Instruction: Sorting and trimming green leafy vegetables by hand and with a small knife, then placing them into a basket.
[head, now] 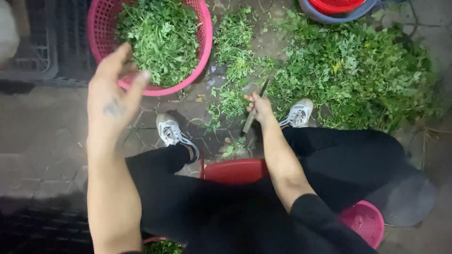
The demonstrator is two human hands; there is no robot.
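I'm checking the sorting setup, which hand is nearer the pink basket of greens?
Left. The left hand hovers open at the near rim of the pink basket. The right hand is off to the basket's right, its grip closed on a knife near the loose greens.

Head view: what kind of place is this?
Probably an outdoor yard or market back area for sorting greens: paved stone ground, a big pile of leafy greens on it, a pink basket filled with more. Right hand holds a knife.

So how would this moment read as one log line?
left hand: open, empty, by pink basket of greens | right hand: grips knife | loose greens on paving
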